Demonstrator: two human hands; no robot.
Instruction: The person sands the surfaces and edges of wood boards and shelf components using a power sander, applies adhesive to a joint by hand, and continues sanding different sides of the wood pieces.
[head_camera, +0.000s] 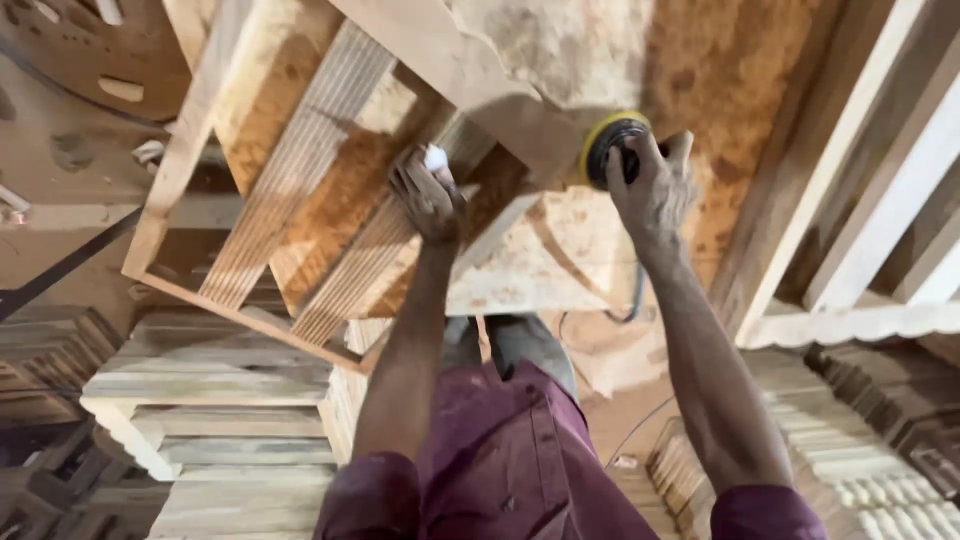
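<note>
The right hand (655, 190) wraps closed around a yellow-rimmed disc sander (612, 150), pressing it against the wooden frame's (300, 190) upper rail. The left hand (428, 195), fingers curled shut, steadies a fluted slat. The frame looks stiff, bulky, dusty, and is best held by its rails.

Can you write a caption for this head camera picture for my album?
Right hand presses a round yellow-rimmed sander on a carved pale wooden panel; left hand steadies it.

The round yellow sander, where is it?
In the head view, the sander sits upper right of centre, held by the right hand against the wooden panel.
</note>
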